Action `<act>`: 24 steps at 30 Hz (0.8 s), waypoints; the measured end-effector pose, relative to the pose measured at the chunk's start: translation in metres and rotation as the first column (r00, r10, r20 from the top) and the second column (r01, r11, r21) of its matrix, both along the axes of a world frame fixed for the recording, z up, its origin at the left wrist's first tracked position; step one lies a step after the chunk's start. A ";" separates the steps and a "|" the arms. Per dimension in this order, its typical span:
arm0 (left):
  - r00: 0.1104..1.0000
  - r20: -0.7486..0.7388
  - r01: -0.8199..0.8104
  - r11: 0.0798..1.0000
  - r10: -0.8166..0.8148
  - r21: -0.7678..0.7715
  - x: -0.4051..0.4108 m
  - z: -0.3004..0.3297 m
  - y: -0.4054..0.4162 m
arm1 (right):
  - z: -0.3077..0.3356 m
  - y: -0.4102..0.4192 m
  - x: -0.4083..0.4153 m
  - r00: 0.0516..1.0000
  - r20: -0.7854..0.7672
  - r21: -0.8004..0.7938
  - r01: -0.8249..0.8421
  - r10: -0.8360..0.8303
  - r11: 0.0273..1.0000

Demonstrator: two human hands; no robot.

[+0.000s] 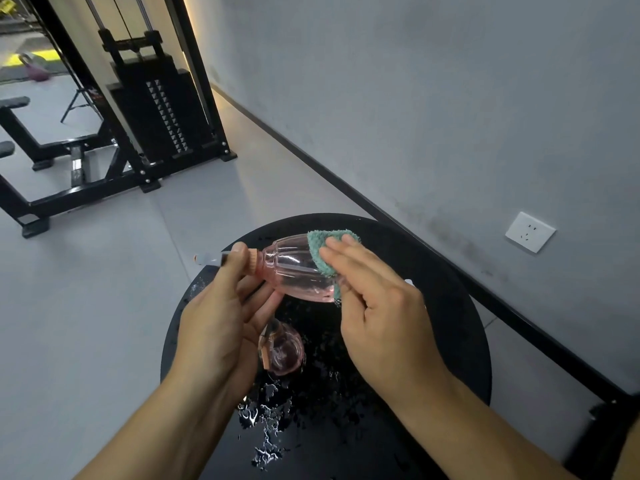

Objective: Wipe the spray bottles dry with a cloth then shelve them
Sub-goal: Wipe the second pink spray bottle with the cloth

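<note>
Wiping stage, seen from the head camera. The left hand grips a pink spray bottle at its neck and nozzle end, fingers curled round the collar. The bottle lies nearly level above the round black desk, its base pointing toward the wall. Holding it by the neck leaves the whole body free for the cloth and gives a firm hold from which the bottle could be turned.

The right hand presses a teal cloth against the far half of the bottle. Its fingers lie almost straight over the top while the cloth wraps down round the underside. The thumb is probably beneath the bottle, but it is hidden. Flat fingers spread the pressure, so a wide band of plastic is dried at each stroke.

A second pink spray bottle lies on its side on the desk, just below the left hand and partly covered by it. Water droplets are scattered on the desk top around and in front of it, so this bottle is likely not yet dried. A small white object shows at the right knuckles; it cannot be identified.

Working above the desk keeps drips on its surface rather than on the floor. No shelf is in view, so shelving appears still some way off. Behind stand a black weight machine and a wall socket.
</note>
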State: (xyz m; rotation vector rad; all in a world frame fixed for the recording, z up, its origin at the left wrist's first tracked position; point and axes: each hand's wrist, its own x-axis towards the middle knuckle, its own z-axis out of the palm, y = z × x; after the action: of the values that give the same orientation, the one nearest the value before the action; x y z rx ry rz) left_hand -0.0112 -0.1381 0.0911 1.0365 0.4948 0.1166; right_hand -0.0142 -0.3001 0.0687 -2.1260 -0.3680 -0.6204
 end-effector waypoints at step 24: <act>1.000 0.013 0.013 1.000 -0.013 0.003 -0.002 -0.008 -0.010 | -0.002 0.006 -0.002 1.000 -0.021 -0.222 -0.024 0.020 0.975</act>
State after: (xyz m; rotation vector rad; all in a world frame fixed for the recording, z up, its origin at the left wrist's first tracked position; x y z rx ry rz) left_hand -0.0129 -0.1483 0.0830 1.0414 0.4760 0.1125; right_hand -0.0163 -0.2946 0.0668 -2.3355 -0.4689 -0.5682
